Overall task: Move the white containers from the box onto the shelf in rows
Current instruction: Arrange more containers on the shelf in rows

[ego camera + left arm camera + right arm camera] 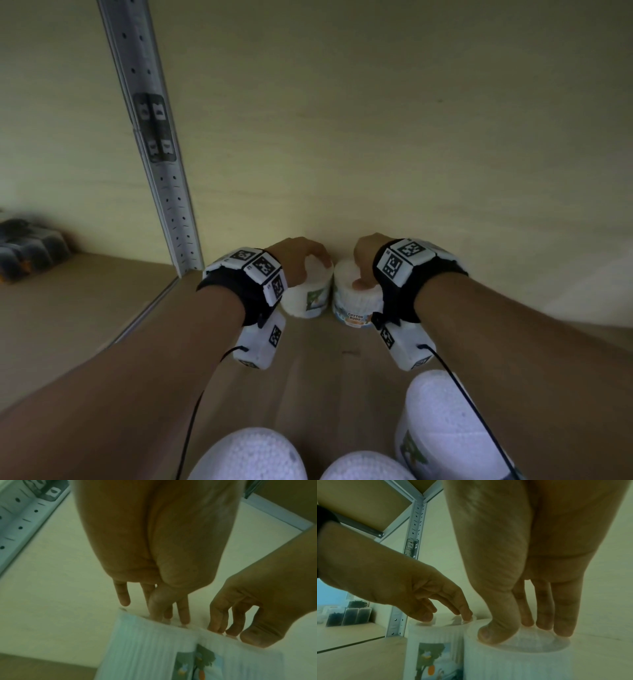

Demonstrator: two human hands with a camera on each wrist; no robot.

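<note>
Two white ribbed containers stand side by side at the back of the shelf, against the wall. My left hand point(308, 260) rests its straight fingertips on the lid of the left container point(306, 298), as the left wrist view point(145, 649) and the right wrist view point(436, 635) both show. On the lid of the right container point(356, 303) point(513, 662), which reads "cotton buds", lie the thumb and fingers of my right hand point(363, 270) point(525, 631), and they do not wrap its side. Three more white containers point(250, 455) point(366, 467) point(445, 421) stand nearer to me.
The wooden shelf board point(325, 370) runs back to a pale wall point(376, 137). A perforated metal upright point(164, 192) stands left of the left container. Dark packets point(27, 250) sit on the neighbouring shelf bay at far left. Another shelf board point(359, 500) is overhead.
</note>
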